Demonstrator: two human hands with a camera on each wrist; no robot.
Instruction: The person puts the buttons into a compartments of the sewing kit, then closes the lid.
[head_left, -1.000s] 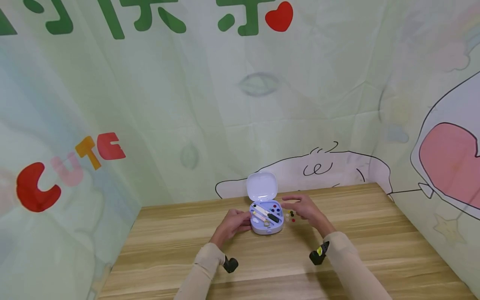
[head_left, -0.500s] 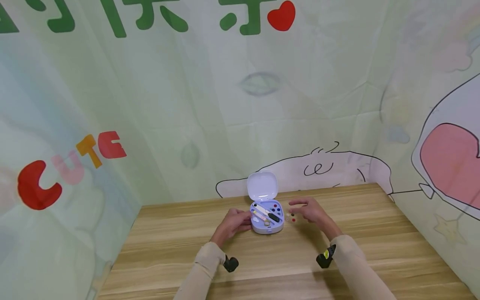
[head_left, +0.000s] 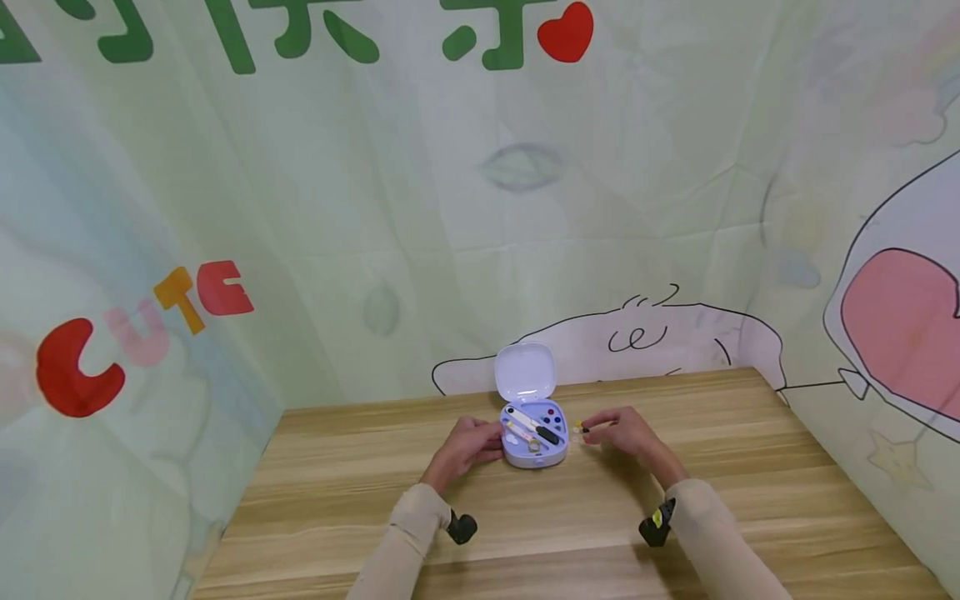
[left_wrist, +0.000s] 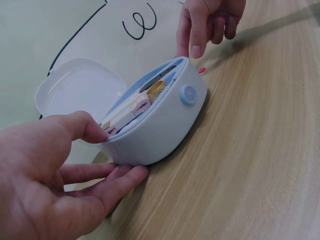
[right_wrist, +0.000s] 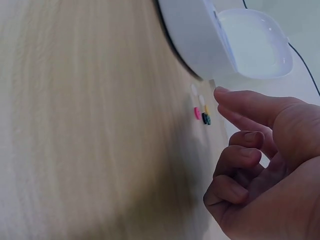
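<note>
The left hand [head_left: 467,448] grips the near-side wall of an open box [left_wrist: 165,125], thumb on the rim and fingers curled against the bottom edge, some tips tucked out of sight below. The box stands between the hands on the table [head_left: 540,533], its lid [head_left: 525,372] raised behind. In the left wrist view the lid's lower part hides behind the base and thumb.

The right hand [head_left: 622,432] is partly open beside the box, thumb and index finger reaching forward, other fingers loosely curled; nothing shows in its hold, though the index fingertip is hard to make out.

Below those fingertips lie small buttons [right_wrist: 206,118], partly overlapping and blurred. The red button [right_wrist: 197,113] is covered by the right hand in the head view.

Inside the box, a black handle [head_left: 547,435] shows; a gold ring [left_wrist: 156,90] is half sunk behind the rim.
</note>
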